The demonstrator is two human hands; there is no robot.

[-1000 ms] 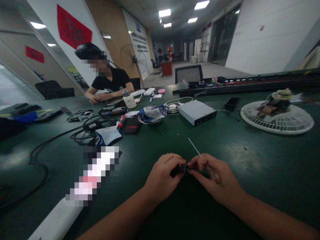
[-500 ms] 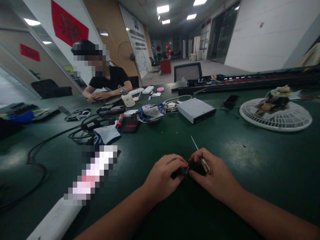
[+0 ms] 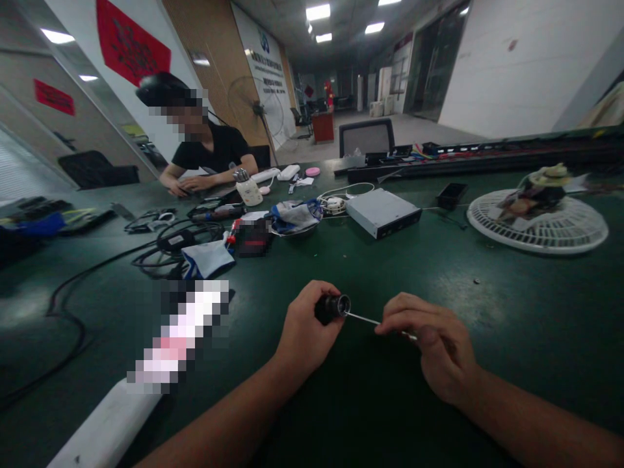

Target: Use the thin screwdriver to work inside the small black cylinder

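My left hand (image 3: pixel 309 325) is wrapped round a small black cylindrical part (image 3: pixel 332 308), whose round open end faces right. In my right hand (image 3: pixel 433 338) is a thin metal screwdriver (image 3: pixel 363 319), held nearly level with its shaft pointing left. The shaft's tip is at the rim of the part's open end; whether it reaches inside is too small to tell. My fingers cover most of the screwdriver's handle. Both hands are low over the dark green table (image 3: pixel 390 409).
Beyond my hands lie a grey metal box (image 3: pixel 383 211), a cloth bundle (image 3: pixel 296 216) and black cables (image 3: pixel 160 257). A white fan grille (image 3: pixel 575 224) sits at right, a long white object (image 3: pixel 102 422) at left. Another person (image 3: pixel 209 153) sits across the table.
The screwdriver has swung from pointing up and away to pointing left at the part. My right hand has moved right, and my left hand has tilted the part so its open end shows.
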